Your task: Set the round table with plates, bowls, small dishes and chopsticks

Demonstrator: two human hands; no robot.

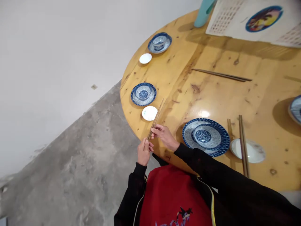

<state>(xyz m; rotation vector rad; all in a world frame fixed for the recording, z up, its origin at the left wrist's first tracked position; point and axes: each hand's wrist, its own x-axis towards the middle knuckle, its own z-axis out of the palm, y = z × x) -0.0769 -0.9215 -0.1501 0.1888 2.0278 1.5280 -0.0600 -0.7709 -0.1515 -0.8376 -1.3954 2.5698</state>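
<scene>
A pair of thin wooden chopsticks point(158, 114) slants up and away from my two hands at the table's left edge. My left hand point(144, 150) is closed round the near end. Slightly farther along, my right hand point(163, 135) pinches the same pair. Just beyond my fingers lies a small white dish point(149, 113), overlapped in view by the chopsticks. Behind it a patterned blue-and-white bowl point(143, 92) sits on a matching plate point(154, 96). To the right of my right hand, another blue-and-white bowl point(210, 137) rests on a larger plate point(224, 147).
On the round wooden table point(178, 81), chopsticks point(244, 144) rest across a white dish point(256, 152) at right. Another pair of chopsticks point(221, 75) lies mid-table. Farther back are a bowl point(160, 41), a white dish point(145, 58), a white crate point(235, 18) and a teal container point(203, 14).
</scene>
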